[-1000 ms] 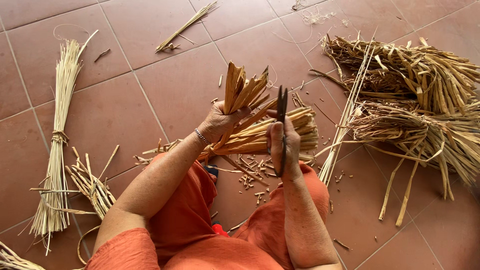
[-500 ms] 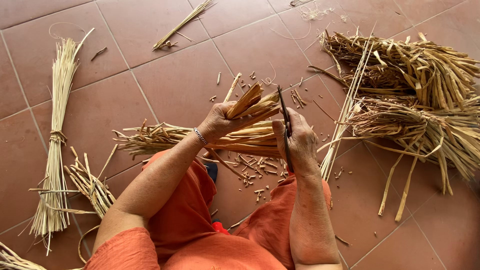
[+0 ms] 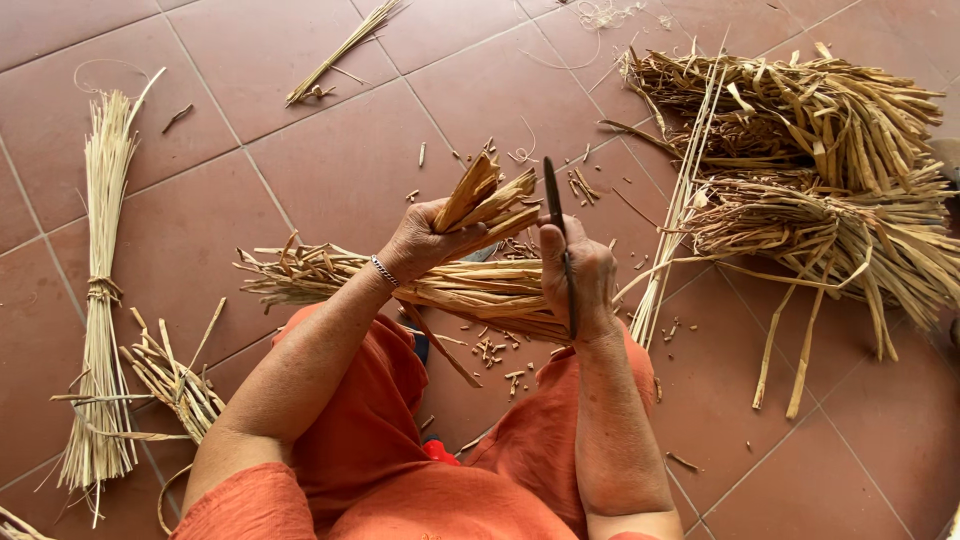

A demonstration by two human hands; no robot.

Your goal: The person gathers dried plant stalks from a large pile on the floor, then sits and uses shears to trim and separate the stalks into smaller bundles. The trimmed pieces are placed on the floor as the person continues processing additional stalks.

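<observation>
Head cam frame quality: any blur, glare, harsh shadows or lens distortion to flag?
Head view: soft, even light, no glare on the tiled floor, only faint shadows under the big straw pile; left hand, right hand and dark blade sharp, no motion blur; wide-angle bending shows in the grout lines toward the edges.

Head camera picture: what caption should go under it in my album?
Left hand grips a fan of dried leaf strips; right hand holds a dark blade upright above a tiled floor.

Your two bare forearms reaching forward over your lap, left hand [image 3: 425,240] fisted tight – bracelet at its wrist – right hand [image 3: 580,280] closed, knuckles up, both level, near each other, not touching
</observation>
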